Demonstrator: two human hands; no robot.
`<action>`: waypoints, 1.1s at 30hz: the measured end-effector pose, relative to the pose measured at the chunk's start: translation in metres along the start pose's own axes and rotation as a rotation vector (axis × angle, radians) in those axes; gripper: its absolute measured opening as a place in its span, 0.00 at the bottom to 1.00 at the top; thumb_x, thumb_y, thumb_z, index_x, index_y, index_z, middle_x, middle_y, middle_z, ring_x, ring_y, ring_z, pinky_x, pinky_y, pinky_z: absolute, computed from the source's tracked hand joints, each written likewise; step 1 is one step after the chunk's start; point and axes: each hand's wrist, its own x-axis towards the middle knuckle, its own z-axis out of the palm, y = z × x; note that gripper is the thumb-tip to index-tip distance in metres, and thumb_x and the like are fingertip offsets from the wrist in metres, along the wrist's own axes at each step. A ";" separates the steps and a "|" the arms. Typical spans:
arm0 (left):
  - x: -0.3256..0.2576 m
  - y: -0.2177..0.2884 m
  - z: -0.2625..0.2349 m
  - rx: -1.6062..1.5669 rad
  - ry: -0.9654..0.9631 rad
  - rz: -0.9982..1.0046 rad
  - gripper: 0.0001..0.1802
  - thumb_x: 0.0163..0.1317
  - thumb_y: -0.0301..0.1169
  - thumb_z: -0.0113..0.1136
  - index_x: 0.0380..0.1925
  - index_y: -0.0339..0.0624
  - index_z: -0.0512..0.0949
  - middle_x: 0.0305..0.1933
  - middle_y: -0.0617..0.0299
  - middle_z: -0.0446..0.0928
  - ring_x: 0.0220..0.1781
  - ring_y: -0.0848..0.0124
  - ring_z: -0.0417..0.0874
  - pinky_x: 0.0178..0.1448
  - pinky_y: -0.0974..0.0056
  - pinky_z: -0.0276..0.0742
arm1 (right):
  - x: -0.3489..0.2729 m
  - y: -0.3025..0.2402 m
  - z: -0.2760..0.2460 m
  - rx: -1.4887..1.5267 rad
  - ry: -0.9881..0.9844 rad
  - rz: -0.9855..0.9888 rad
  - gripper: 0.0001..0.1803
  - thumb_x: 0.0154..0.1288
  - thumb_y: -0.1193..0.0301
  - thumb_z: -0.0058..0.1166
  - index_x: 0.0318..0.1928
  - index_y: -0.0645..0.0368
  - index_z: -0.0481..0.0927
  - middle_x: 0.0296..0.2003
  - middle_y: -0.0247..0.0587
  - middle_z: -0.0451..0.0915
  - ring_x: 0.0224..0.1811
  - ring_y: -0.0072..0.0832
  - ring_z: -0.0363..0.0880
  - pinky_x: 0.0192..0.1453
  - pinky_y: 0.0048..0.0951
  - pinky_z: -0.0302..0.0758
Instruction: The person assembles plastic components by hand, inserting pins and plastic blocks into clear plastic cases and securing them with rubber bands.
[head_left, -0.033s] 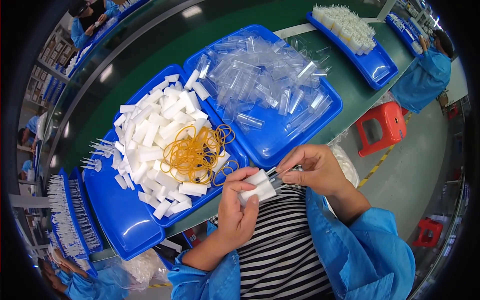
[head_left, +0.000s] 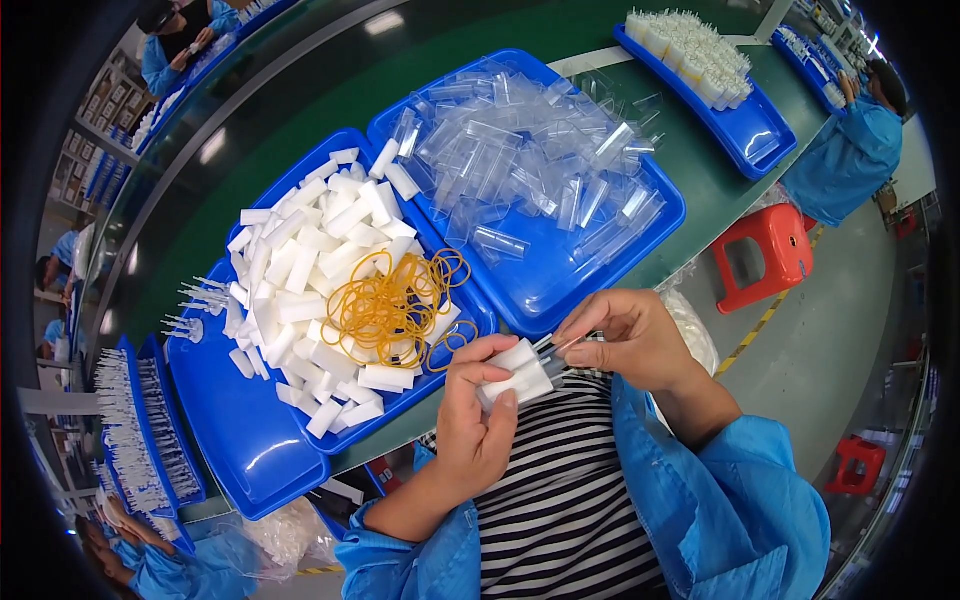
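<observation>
My left hand [head_left: 477,415] is closed around white foam blocks [head_left: 520,372] held side by side in front of my striped shirt. At the right end of these blocks, my right hand [head_left: 632,338] pinches thin, slender pieces [head_left: 550,350], partly clear or grey; its fingers hide most of them. Just beyond my left hand lies a tangle of yellow rubber bands [head_left: 395,308] on a heap of white foam blocks [head_left: 300,255]. That heap fills a blue tray [head_left: 262,455]. Beside it, a second blue tray [head_left: 540,290] holds many clear plastic pieces [head_left: 520,140].
Small white-tipped parts [head_left: 203,300] stand at the left tray's edge. Filled blue racks [head_left: 150,430] are at far left, and another blue tray [head_left: 765,150] with bundled white parts sits far right. Red stools [head_left: 765,255] stand on the floor. Co-workers in blue [head_left: 850,160] sit around.
</observation>
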 end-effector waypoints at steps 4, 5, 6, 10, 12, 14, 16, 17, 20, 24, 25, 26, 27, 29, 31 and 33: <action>0.000 -0.001 0.001 -0.002 -0.002 0.017 0.10 0.59 0.16 0.42 0.40 0.37 0.61 0.56 0.44 0.63 0.53 0.67 0.66 0.61 0.63 0.59 | -0.002 0.003 0.000 0.068 0.022 0.026 0.09 0.53 0.82 0.61 0.36 0.67 0.78 0.37 0.43 0.80 0.40 0.25 0.79 0.48 0.24 0.75; -0.001 -0.002 0.001 -0.010 0.020 0.014 0.11 0.58 0.15 0.44 0.40 0.37 0.62 0.55 0.44 0.64 0.53 0.64 0.68 0.60 0.62 0.60 | -0.002 0.003 0.001 0.079 0.026 0.032 0.09 0.53 0.82 0.61 0.36 0.67 0.78 0.37 0.43 0.80 0.41 0.25 0.79 0.48 0.24 0.75; -0.001 -0.002 0.001 -0.018 0.041 0.012 0.12 0.57 0.15 0.47 0.40 0.38 0.63 0.54 0.44 0.66 0.53 0.62 0.69 0.59 0.62 0.62 | -0.002 0.003 0.001 0.079 0.026 0.031 0.09 0.53 0.82 0.61 0.36 0.67 0.78 0.37 0.43 0.80 0.41 0.25 0.79 0.48 0.24 0.75; -0.002 -0.004 0.003 -0.049 0.052 0.014 0.11 0.58 0.15 0.46 0.40 0.38 0.63 0.55 0.44 0.65 0.53 0.63 0.68 0.60 0.62 0.61 | -0.003 0.005 0.003 0.089 0.035 0.008 0.09 0.53 0.82 0.60 0.36 0.67 0.78 0.38 0.45 0.80 0.41 0.26 0.79 0.49 0.25 0.75; -0.003 -0.004 0.003 -0.119 0.056 -0.009 0.10 0.59 0.15 0.45 0.40 0.38 0.63 0.56 0.44 0.64 0.54 0.64 0.67 0.61 0.62 0.59 | -0.003 0.004 0.004 0.097 0.037 -0.010 0.09 0.53 0.83 0.60 0.36 0.67 0.78 0.38 0.45 0.79 0.41 0.26 0.79 0.49 0.26 0.75; -0.004 -0.006 0.004 -0.178 0.064 -0.020 0.10 0.59 0.16 0.45 0.40 0.38 0.63 0.56 0.44 0.64 0.55 0.65 0.67 0.61 0.62 0.59 | -0.003 0.002 0.005 0.114 0.042 0.013 0.09 0.51 0.88 0.58 0.34 0.66 0.77 0.37 0.50 0.78 0.41 0.31 0.80 0.48 0.27 0.77; -0.005 -0.007 0.006 -0.237 0.072 -0.032 0.10 0.59 0.16 0.45 0.39 0.38 0.63 0.57 0.44 0.63 0.55 0.65 0.67 0.61 0.62 0.59 | -0.003 0.003 0.005 0.142 0.049 0.029 0.09 0.51 0.88 0.57 0.34 0.66 0.77 0.38 0.50 0.78 0.41 0.31 0.80 0.48 0.27 0.77; -0.005 -0.008 0.007 -0.257 0.086 -0.031 0.10 0.59 0.16 0.45 0.39 0.38 0.63 0.57 0.44 0.63 0.55 0.65 0.67 0.61 0.62 0.59 | -0.003 0.003 0.005 0.169 0.056 0.047 0.09 0.51 0.88 0.57 0.33 0.67 0.77 0.38 0.50 0.78 0.41 0.31 0.80 0.47 0.27 0.77; -0.004 -0.008 0.007 -0.194 0.104 0.009 0.10 0.59 0.16 0.45 0.39 0.37 0.62 0.57 0.43 0.63 0.55 0.64 0.67 0.62 0.61 0.58 | -0.005 0.002 0.010 0.236 0.113 0.084 0.09 0.52 0.88 0.57 0.34 0.67 0.77 0.39 0.50 0.78 0.40 0.31 0.80 0.47 0.26 0.77; -0.004 -0.007 0.005 0.004 0.109 0.095 0.11 0.57 0.16 0.46 0.39 0.37 0.62 0.56 0.42 0.63 0.55 0.62 0.67 0.62 0.60 0.59 | -0.007 0.005 0.015 0.268 0.147 0.024 0.09 0.52 0.88 0.57 0.35 0.67 0.78 0.40 0.50 0.77 0.40 0.31 0.79 0.47 0.25 0.77; -0.004 -0.008 0.004 0.005 0.108 0.095 0.11 0.57 0.16 0.46 0.39 0.37 0.62 0.56 0.42 0.63 0.55 0.62 0.67 0.62 0.60 0.59 | -0.007 0.005 0.015 0.129 0.147 -0.040 0.08 0.52 0.84 0.60 0.35 0.65 0.79 0.39 0.47 0.79 0.39 0.27 0.79 0.47 0.24 0.75; -0.004 -0.010 0.003 0.009 0.092 0.105 0.14 0.55 0.16 0.47 0.42 0.37 0.61 0.56 0.41 0.62 0.55 0.61 0.66 0.62 0.58 0.59 | -0.008 0.004 0.015 -0.010 0.147 -0.103 0.08 0.52 0.80 0.63 0.35 0.63 0.80 0.38 0.44 0.80 0.39 0.24 0.79 0.47 0.23 0.74; -0.004 -0.011 0.002 0.012 0.075 0.115 0.17 0.54 0.16 0.47 0.44 0.36 0.60 0.57 0.40 0.61 0.55 0.60 0.66 0.62 0.57 0.59 | -0.009 -0.001 0.014 -0.010 0.149 -0.104 0.08 0.52 0.80 0.63 0.35 0.63 0.80 0.38 0.44 0.80 0.39 0.24 0.79 0.47 0.23 0.74; -0.005 -0.007 0.006 -0.019 0.095 0.134 0.20 0.52 0.16 0.47 0.46 0.36 0.58 0.57 0.39 0.60 0.55 0.59 0.66 0.62 0.56 0.59 | -0.011 -0.011 0.011 -0.626 0.121 -0.349 0.09 0.47 0.75 0.67 0.31 0.58 0.82 0.34 0.36 0.83 0.37 0.21 0.80 0.47 0.23 0.66; -0.006 -0.006 0.008 -0.051 0.111 0.154 0.24 0.50 0.16 0.47 0.49 0.36 0.57 0.57 0.38 0.59 0.55 0.58 0.66 0.61 0.55 0.59 | -0.012 -0.011 0.013 -0.597 0.136 -0.345 0.09 0.45 0.73 0.69 0.30 0.55 0.82 0.32 0.33 0.83 0.36 0.20 0.80 0.46 0.23 0.62; -0.007 -0.009 0.009 -0.020 0.109 0.192 0.29 0.47 0.17 0.47 0.52 0.37 0.54 0.58 0.37 0.57 0.54 0.57 0.66 0.61 0.54 0.60 | -0.015 -0.012 0.013 -0.567 0.154 -0.342 0.10 0.43 0.71 0.70 0.29 0.53 0.83 0.30 0.30 0.83 0.35 0.18 0.80 0.45 0.22 0.58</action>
